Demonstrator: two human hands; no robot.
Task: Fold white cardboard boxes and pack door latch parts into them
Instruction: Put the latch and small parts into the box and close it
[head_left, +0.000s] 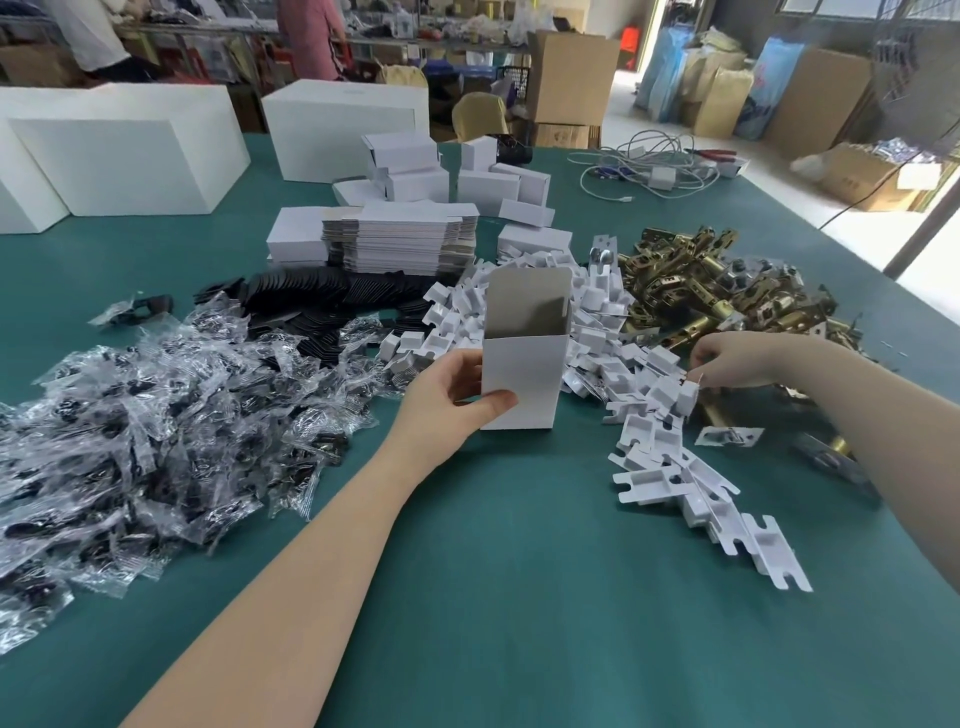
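green-covered table (519, 597), brown cartons (571, 78) stacked on pale floor (779, 171) behind, cluttered shelving (208, 31) along back, daylight from right

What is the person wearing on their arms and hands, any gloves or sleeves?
Nothing shows on them. The left hand and the right hand are bare, with no gloves, rings or watch in view. Both forearms are uncovered as far as the picture's edge, so no sleeve is visible.
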